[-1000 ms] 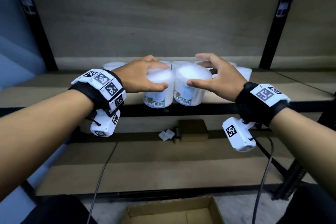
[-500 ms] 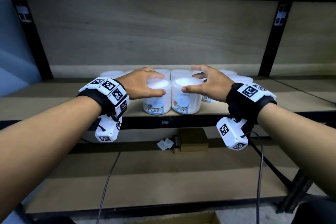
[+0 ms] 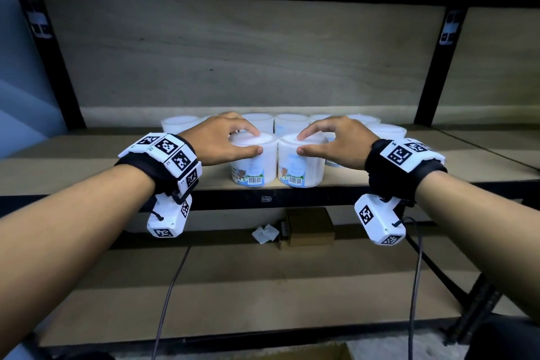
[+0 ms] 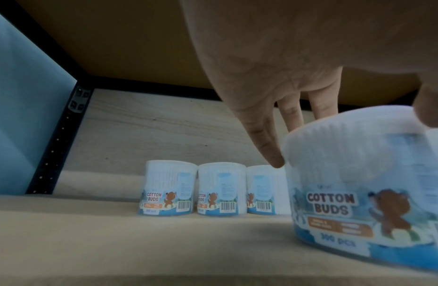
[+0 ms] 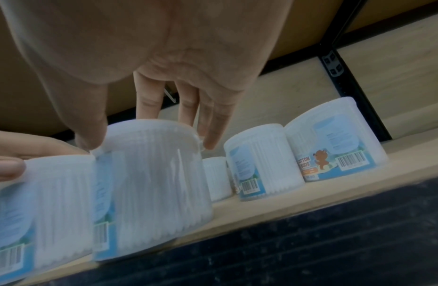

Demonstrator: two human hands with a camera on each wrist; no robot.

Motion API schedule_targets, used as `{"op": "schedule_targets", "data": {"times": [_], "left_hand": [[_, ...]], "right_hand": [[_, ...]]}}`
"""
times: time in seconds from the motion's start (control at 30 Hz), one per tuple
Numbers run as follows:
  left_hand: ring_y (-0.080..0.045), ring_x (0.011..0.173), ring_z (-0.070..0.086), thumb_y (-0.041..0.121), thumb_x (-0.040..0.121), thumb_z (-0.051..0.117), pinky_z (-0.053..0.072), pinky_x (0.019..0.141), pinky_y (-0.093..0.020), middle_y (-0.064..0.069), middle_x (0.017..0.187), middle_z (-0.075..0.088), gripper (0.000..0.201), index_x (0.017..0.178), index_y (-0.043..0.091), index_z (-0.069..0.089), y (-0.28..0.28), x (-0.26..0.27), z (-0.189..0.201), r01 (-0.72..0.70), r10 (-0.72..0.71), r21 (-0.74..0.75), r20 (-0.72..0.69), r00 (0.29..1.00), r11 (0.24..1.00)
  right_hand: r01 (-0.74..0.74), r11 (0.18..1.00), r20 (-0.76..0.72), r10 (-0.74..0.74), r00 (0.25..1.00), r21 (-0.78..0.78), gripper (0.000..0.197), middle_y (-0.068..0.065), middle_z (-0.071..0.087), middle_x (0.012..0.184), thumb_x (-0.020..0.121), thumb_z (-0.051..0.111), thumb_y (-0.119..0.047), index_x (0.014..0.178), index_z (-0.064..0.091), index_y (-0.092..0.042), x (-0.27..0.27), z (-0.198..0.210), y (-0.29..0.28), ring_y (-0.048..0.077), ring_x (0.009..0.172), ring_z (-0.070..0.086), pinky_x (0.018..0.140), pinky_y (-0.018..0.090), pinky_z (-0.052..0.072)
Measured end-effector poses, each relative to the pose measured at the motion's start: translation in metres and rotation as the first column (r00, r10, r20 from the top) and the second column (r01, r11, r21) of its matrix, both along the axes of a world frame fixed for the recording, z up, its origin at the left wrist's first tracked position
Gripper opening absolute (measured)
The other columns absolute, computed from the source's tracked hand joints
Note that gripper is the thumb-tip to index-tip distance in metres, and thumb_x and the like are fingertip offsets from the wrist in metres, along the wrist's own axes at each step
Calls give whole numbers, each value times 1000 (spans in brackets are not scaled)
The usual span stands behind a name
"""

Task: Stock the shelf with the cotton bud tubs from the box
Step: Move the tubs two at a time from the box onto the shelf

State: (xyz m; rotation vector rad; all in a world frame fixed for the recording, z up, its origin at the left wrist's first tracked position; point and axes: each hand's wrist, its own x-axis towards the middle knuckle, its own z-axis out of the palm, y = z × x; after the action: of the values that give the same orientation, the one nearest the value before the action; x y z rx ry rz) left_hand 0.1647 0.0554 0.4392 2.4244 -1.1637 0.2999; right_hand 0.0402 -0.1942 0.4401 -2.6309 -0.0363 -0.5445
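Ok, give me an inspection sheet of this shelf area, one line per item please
Surface: wooden shelf, tubs standing on it.
Job's things: two front tubs, left tub and right tub, upright at the front edge, side by side; more tubs in a row behind.
Clutter: small cardboard box and crumpled paper on the lower shelf.
Grippers: left hand holds the left tub from above; right hand holds the right tub.
Cables: wrist-camera cables hang down.
Surroundings: black uprights, wood back panel, open carton edge at the bottom.

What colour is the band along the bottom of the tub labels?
Blue, with white "300 pcs" print, on the tub; clearest in the left wrist view.
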Motion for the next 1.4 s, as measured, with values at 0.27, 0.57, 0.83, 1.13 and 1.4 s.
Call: {"op": "schedule_targets", "data": {"times": [0.27, 0.57, 0.83, 1.13, 1.4], "left_hand": [[-7, 104, 57, 40, 82, 73, 53, 91, -35, 15, 107, 65, 24, 105, 33, 71, 10, -10, 3, 60, -57, -49, 53, 997, 997], [-9, 104, 58, 40, 84, 71, 47, 97, -34, 15, 108, 67, 24, 107, 32, 71, 1, 3, 4, 28, -28, -4, 104, 994, 1000], [-8, 105, 57, 37, 86, 71, 45, 96, -29, 14, 107, 65, 25, 109, 29, 71, -9, 24, 2, 46, -44, -11, 136, 990, 999], [-9, 108, 57, 33, 87, 70, 43, 96, -25, 10, 112, 68, 25, 110, 25, 72, -20, 44, -2, 27, -22, -40, 116, 993, 999], [-11, 109, 57, 31, 87, 70, 42, 96, -25, 7, 114, 68, 25, 111, 23, 71, -25, 49, -2, 21, -18, -29, 109, 994, 999]], "right_hand": [[-3, 999, 77, 6, 997, -36, 19, -13, 71, 101, 79, 77, -40, 98, 75, -35, -9, 1, 1, 9, 105, 60, 93, 25, 46], [61, 996, 49, -58, 997, -70, 11, -11, 70, 95, 79, 77, -36, 89, 72, -39, 14, 2, -3, 4, 96, 59, 87, 21, 43], [81, 996, 37, -80, 996, -43, 17, -8, 72, 97, 78, 79, -31, 94, 76, -34, 37, 4, -9, 4, 97, 63, 85, 19, 46], [99, 993, 37, -97, 995, -56, 18, -8, 72, 98, 77, 79, -31, 95, 76, -34, 62, 1, -16, 6, 98, 65, 90, 22, 49], [112, 982, 22, -110, 994, -151, 17, -5, 71, 104, 82, 76, -26, 98, 74, -32, 69, 5, -18, 9, 103, 63, 85, 18, 43]]}}
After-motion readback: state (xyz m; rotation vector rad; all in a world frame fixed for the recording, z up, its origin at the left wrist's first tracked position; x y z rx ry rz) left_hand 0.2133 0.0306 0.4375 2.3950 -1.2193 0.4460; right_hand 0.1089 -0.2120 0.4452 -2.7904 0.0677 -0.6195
